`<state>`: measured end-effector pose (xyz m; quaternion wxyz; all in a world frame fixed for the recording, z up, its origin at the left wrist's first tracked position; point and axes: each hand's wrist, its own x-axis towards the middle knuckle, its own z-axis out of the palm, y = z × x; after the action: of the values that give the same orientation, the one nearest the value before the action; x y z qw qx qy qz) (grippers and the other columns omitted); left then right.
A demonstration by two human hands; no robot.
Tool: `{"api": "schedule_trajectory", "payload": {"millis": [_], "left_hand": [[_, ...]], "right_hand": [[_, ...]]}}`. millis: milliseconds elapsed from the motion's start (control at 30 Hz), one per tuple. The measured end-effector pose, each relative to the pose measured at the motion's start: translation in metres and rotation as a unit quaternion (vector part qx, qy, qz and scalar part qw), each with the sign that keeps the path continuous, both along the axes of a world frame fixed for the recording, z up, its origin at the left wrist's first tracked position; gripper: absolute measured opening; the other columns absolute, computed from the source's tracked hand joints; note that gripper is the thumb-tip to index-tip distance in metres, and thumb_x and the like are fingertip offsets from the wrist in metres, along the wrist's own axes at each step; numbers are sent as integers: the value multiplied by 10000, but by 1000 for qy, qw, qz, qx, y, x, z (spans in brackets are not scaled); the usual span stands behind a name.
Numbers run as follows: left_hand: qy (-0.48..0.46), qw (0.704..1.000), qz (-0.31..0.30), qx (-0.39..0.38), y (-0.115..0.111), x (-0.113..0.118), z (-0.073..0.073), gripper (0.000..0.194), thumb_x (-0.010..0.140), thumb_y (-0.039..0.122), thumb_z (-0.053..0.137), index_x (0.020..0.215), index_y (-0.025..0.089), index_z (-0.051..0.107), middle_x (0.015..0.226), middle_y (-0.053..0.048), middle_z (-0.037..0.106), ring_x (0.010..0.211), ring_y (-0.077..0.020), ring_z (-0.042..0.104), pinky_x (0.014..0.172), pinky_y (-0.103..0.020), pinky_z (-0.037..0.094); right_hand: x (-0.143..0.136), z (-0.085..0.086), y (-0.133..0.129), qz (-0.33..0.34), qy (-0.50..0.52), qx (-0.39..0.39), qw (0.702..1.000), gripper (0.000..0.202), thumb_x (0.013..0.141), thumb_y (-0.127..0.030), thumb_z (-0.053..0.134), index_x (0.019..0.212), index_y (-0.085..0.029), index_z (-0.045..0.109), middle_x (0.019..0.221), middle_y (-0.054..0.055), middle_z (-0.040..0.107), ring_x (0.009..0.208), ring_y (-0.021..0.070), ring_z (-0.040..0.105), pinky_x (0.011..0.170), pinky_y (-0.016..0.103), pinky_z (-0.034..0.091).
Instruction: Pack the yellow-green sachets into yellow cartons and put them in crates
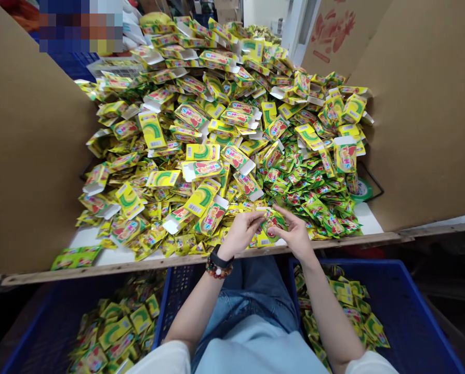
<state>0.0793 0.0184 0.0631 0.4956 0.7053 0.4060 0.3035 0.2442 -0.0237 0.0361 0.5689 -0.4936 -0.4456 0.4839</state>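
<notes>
In front of my lap, just above the table's front edge, a small green packet [273,222] with red and yellow print is between my hands. My right hand [296,235] grips it from the right, thumb across its face. The fingers of my left hand [243,228] are pinched together at its left end, and their tips are partly hidden. A yellow carton [264,240] shows just beneath the packet, partly covered. Behind my hands lie a heap of small yellow printed cartons [203,197], many with white flaps open, and a pile of green packets [306,195].
Tall cardboard walls [423,114] flank the table on both sides. Blue crates [396,306] holding filled-looking yellow cartons stand below the edge, left and right of my legs. A roll of green tape [360,191] sits by the right wall. Green packets [76,257] lie at the left front corner.
</notes>
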Motion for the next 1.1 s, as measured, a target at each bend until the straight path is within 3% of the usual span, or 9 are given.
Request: {"api": "schedule_trajectory", "payload": {"millis": [100,167,267,433,500,567,767,933,1100], "left_hand": [[148,983,91,52,-11,1,-8,378,941,451,444,971,154,675,798,-66,699,697,-178,641,668,-279,490],[286,943,155,64,-16,5,-18,402,922,502,477,942,141,653,769,-83,682,744,-211,647,696,-297,468],[384,911,144,50,-21,16,-35,356,860,501,580,876,147,609,799,-95,663,802,-240,646,708,-310,456],[251,950,116,143,-28,29,-48,95,782,201,591,849,197,524,953,-67,628,993,-248,596,851,-371,472],[189,958,90,195,-33,28,-52,178,749,106,527,896,206,510,1024,-68,615,1154,-265,531,1009,-456,407],[155,963,67,210,-39,25,-58,287,733,73,485,986,210,492,1064,-77,588,1172,-263,516,1048,-505,375],[127,965,77,215,-50,17,-59,621,775,262,615,1326,173,344,1186,-145,488,1087,-273,532,910,-433,487],[172,947,120,243,-51,13,-55,476,742,362,671,1155,176,527,1058,-110,577,946,-264,594,806,-388,515],[177,930,120,299,-53,15,-65,440,733,311,641,1141,165,568,943,-97,669,865,-260,652,761,-374,533]], "right_hand": [[9,-4,-10,-35,-30,-10,999,498,692,-383,798,1155,-229,697,1152,54,725,1058,253,672,971,419,520],[15,-9,-17,-70,-43,-17,996,453,757,-405,742,1177,-243,691,1182,49,714,1110,253,650,1022,438,479],[22,-16,-25,-98,-63,-13,993,389,798,-412,702,1149,-243,708,1179,52,716,1136,249,634,1043,435,454],[27,-13,-35,-146,-87,6,985,290,788,-373,721,1042,-236,745,1048,55,749,958,230,680,882,388,533],[29,-5,-36,-156,-90,44,983,218,813,-345,696,1001,-250,753,1055,49,735,994,219,663,884,367,524],[31,5,-35,-148,-99,82,981,172,834,-318,673,975,-266,756,1054,43,718,1031,209,642,891,346,514],[36,27,-25,-45,-137,76,987,191,863,-302,633,1016,-282,745,1033,33,697,986,195,630,858,324,510],[43,44,-20,131,-251,35,958,238,882,-266,592,1078,-275,726,1052,37,706,994,200,637,892,331,488],[42,57,-16,159,-396,35,904,203,879,-205,571,1008,-234,724,984,54,716,938,219,660,872,361,498]]}}
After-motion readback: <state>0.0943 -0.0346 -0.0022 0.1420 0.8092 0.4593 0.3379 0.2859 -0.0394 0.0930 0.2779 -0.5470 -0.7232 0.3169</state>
